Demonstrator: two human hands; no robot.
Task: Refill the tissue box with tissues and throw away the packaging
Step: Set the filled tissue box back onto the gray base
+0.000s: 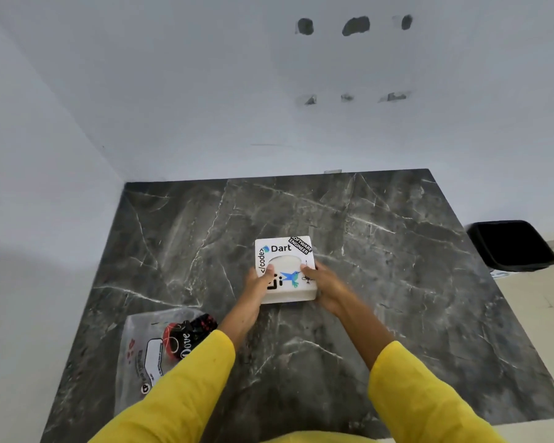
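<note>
The counter (397, 251) lay bare around the box (285, 270) except a wrapper (147, 350) at the near left; walls closed back and left, and the right edge stood open toward the bin (512, 247)

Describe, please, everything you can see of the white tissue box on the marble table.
The tissue box is white, squarish and low with rounded corners. Its top carries stickers reading Dart, code and Software Engineer, plus a blue hummingbird. White tissue shows in the oval top opening. It sits flat on the dark marble table, held by the left hand and right hand at its sides.
</note>
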